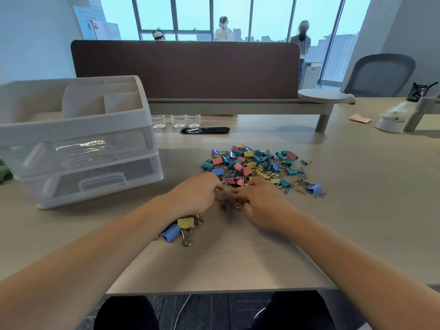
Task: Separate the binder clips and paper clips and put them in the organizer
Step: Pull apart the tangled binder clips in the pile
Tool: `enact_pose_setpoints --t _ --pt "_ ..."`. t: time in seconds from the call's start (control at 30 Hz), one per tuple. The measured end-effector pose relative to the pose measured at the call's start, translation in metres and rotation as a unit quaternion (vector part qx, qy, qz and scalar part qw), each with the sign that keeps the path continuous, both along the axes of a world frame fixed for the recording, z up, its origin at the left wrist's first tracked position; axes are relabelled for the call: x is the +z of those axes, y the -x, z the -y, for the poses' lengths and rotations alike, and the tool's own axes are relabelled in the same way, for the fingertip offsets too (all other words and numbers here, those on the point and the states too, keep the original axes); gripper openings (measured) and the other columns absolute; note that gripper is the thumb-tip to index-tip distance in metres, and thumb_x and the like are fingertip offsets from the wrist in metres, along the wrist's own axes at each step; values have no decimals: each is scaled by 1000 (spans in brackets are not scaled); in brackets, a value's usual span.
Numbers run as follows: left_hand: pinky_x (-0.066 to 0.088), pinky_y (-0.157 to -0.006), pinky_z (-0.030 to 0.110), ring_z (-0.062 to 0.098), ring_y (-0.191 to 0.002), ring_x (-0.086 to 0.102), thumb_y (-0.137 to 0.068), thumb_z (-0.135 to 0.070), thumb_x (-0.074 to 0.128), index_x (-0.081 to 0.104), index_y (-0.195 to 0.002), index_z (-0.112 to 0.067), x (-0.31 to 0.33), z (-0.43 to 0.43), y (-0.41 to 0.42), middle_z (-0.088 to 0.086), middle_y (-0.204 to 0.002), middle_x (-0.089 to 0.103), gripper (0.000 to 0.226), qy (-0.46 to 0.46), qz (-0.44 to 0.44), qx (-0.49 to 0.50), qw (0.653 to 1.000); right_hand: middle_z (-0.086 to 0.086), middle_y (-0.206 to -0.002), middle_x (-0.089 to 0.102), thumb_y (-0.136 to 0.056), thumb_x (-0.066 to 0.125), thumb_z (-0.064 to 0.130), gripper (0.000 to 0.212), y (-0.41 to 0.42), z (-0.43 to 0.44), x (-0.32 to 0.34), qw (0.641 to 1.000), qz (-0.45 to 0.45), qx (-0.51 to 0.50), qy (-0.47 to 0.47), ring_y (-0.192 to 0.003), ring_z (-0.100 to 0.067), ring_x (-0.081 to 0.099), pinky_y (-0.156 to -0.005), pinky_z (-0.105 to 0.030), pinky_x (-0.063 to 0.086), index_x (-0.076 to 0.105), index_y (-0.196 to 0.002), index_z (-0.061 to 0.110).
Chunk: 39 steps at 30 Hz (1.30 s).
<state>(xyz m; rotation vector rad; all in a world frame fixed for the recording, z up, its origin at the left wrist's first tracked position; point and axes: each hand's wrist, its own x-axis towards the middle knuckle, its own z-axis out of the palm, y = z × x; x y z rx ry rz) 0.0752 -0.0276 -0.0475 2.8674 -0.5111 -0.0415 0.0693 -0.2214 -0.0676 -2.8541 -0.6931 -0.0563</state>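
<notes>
On the bench [238,256], left hand [196,192] and right hand [264,202] pinch a bunch of paper clips [229,201] just beside the mixed pile [250,165]; few binder clips [185,223] set aside, organizer [83,148] seemingly unfilled, so sorting looks barely begun

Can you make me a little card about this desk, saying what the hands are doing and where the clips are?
Left hand: pinches a bunch of silver paper clips
Right hand: pinches the same bunch
Pile: coloured clips, all mixed, just behind the hands
Set apart: big binder clips, yellow and blue, by the left wrist
Organizer: left side of the desk, drawers shut
</notes>
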Motion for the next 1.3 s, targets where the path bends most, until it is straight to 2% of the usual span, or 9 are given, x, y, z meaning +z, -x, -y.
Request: enact_pose_setpoints --t 0.2,0.37,0.5,0.63,0.77,0.83,0.93,1.13,1.3 --pt "49 -93 46 28 -111 58 -88 -2 46 64 -113 -13 -13 -8 -14 10 -124 61 33 -52 -17 3 999 1 -119 58 -93 45 19 38 -4 2 5 1000 -2 -3 -17 -108 -17 53 -99 -37 47 68 -120 33" --pt "43 -103 38 22 -127 50 -92 0 44 64 -125 -13 -15 0 -12 0 -139 52 40 -31 18 -39 999 0 -120 61 -94 45 15 36 -7 14 3 999 26 -28 -30 -108 -17 54 -97 -36 48 70 -118 27" --pt "37 -110 35 15 -134 42 -89 3 43 56 -136 -23 -14 8 -6 -9 -147 45 55 -46 12 -63 997 0 -117 59 -95 47 24 32 -7 22 0 999 22 -33 -11 -101 -18 55 -91 -38 51 69 -117 34" --pt "41 -107 37 18 -129 47 -87 0 40 54 -137 -27 -14 13 1 -9 -145 49 58 -50 -12 -52 997 8 -112 61 -92 47 28 22 -7 23 -8 999 20 -33 -4 -98 -15 49 -85 -38 51 65 -83 36" --pt "39 -108 37 21 -131 45 -92 -4 39 52 -139 -23 -15 19 13 -5 -147 46 53 -42 -45 -59 996 9 -112 62 -94 49 28 26 0 28 -5 998 43 -30 -28 -102 -14 50 -85 -37 52 72 -103 35" --pt "39 -108 37 22 -130 46 -94 -6 38 48 -142 -24 -14 22 18 -2 -148 45 52 -55 -38 -60 996 7 -113 60 -93 48 24 27 4 30 -4 999 33 -37 -17 -102 -14 51 -85 -38 53 72 -101 32" --pt "45 -101 40 24 -120 53 -95 -7 36 49 -140 -24 -14 29 25 2 -137 54 50 -65 -50 -57 995 6 -113 56 -94 48 23 25 12 31 -1 999 11 -37 -10 -100 -13 51 -87 -35 51 71 -93 31" --pt "52 -90 41 22 -102 60 -92 -8 39 60 -124 -24 -17 34 30 0 -118 63 42 -32 -35 -52 998 7 -121 61 -95 46 16 34 19 32 8 999 -3 -30 -40 -108 -12 55 -94 -33 51 69 -116 29" --pt "48 -94 38 20 -108 56 -96 -8 41 64 -120 -16 -7 37 27 2 -121 58 34 -1 19 -50 999 1 -117 64 -100 45 17 29 5 43 9 993 45 -79 -81 -96 -13 58 -82 -23 51 66 -119 18"
